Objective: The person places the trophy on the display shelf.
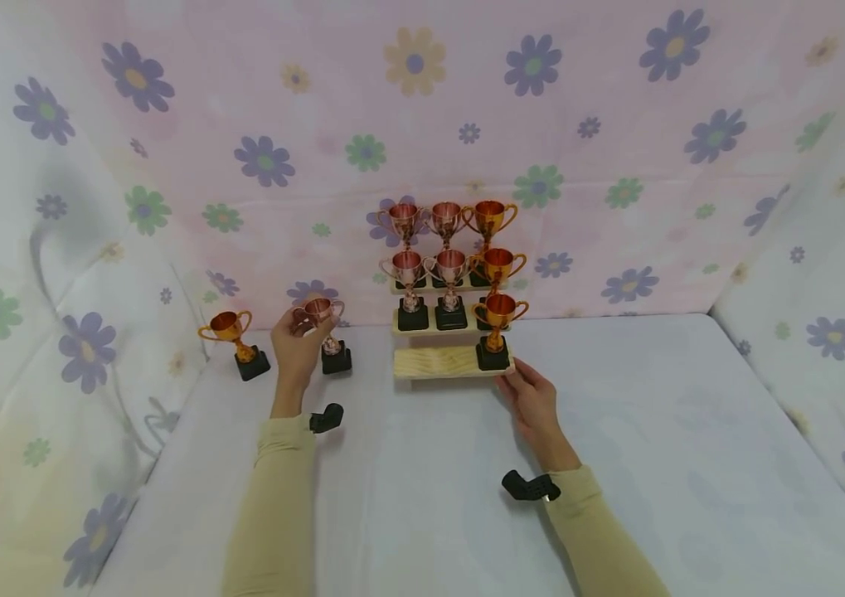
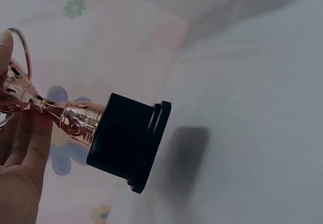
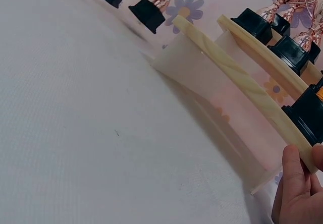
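Observation:
My left hand (image 1: pixel 293 352) grips a rose-gold trophy cup (image 1: pixel 336 356) by its bowl. In the left wrist view its black base (image 2: pixel 123 135) hangs over the white table, its shadow apart from it. My right hand (image 1: pixel 537 406) pinches the right end of a three-step wooden display stand (image 1: pixel 433 362), fingertips at the edge of the lowest step. One gold trophy (image 1: pixel 495 352) stands at the right of that step. Two rose-gold trophies and one gold one stand on each of the middle and top steps.
Another gold trophy (image 1: pixel 249 361) stands on the white table (image 1: pixel 407 481) to the left of my left hand. Flowered cloth (image 1: pixel 422 133) hangs behind and at both sides. Each wrist wears a black camera mount (image 1: pixel 530 487).

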### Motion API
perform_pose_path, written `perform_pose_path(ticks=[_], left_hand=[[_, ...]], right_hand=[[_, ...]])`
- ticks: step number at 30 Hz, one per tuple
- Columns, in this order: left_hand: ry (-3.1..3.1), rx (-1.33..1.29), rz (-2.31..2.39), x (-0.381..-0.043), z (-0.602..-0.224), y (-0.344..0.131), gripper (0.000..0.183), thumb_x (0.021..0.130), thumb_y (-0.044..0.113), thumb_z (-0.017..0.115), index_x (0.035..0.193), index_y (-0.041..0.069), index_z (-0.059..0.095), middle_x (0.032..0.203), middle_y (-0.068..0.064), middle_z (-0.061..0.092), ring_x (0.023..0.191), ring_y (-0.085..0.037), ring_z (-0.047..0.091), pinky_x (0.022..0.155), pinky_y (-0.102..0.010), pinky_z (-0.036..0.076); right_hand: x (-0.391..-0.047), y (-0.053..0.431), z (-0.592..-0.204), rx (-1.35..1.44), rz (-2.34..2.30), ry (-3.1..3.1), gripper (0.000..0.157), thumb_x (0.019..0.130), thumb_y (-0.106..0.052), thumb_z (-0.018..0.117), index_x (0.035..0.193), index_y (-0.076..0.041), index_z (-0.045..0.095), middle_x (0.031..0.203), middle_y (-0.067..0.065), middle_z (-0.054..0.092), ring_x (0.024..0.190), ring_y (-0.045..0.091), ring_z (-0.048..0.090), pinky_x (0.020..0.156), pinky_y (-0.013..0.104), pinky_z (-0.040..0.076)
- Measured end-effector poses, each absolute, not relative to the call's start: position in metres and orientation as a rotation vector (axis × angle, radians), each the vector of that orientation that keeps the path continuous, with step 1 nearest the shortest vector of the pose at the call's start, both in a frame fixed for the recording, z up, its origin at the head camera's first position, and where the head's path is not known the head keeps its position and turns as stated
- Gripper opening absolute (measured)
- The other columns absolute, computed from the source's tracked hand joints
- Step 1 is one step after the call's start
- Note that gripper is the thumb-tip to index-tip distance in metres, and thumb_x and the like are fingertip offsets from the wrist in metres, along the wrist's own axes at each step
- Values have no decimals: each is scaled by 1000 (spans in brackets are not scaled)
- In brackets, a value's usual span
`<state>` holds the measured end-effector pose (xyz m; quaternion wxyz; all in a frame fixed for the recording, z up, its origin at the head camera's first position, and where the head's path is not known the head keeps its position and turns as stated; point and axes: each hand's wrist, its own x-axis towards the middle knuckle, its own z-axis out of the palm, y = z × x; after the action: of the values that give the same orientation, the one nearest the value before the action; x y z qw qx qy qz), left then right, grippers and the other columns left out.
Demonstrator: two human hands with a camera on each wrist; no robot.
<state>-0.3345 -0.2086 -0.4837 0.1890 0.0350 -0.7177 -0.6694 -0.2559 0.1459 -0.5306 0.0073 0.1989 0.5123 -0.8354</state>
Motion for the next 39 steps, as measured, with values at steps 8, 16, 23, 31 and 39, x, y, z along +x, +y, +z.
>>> perform_pose_path(ticks=[8, 16, 23, 31, 39], left_hand=[[-1939, -89, -1843, -292, -438, -171, 42, 84, -1, 81, 122, -8, 65, 102, 7, 65, 93, -7, 65, 81, -14, 57], [-1977, -320, -1883, -275, -417, -113, 45, 79, -5, 83, 120, -11, 66, 99, -1, 67, 85, -7, 65, 76, -18, 61], [-2013, -407, -1936, -273, -431, -71, 46, 78, -4, 85, 120, -10, 67, 97, -20, 69, 82, -7, 63, 78, -24, 62], [-1934, -452, -2019, -279, -445, -45, 47, 76, -9, 84, 119, -12, 66, 96, -20, 67, 83, -6, 63, 80, -27, 63], [-1861, -426, -2039, -285, -451, -34, 44, 77, -11, 82, 117, -13, 66, 91, 0, 64, 82, -6, 63, 76, -20, 61]], right_hand=[[-256, 145, -528, 617, -2605, 1609, 48, 107, -6, 49, 153, 2, 38, 157, 19, 41, 125, 21, 56, 98, 24, 55], [-254, 147, -530, 605, -2629, 1594, 48, 106, -4, 51, 152, 3, 40, 156, 20, 42, 112, 12, 63, 96, 23, 56], [-255, 147, -532, 562, -2657, 1568, 47, 106, -2, 49, 152, 6, 39, 154, 22, 44, 99, 5, 67, 95, 23, 57], [-255, 147, -532, 582, -2630, 1582, 48, 106, -4, 50, 152, 4, 39, 155, 21, 42, 115, 14, 61, 96, 23, 56], [-254, 148, -531, 588, -2623, 1600, 47, 106, -4, 50, 152, 4, 40, 154, 21, 43, 109, 11, 63, 97, 24, 56]])
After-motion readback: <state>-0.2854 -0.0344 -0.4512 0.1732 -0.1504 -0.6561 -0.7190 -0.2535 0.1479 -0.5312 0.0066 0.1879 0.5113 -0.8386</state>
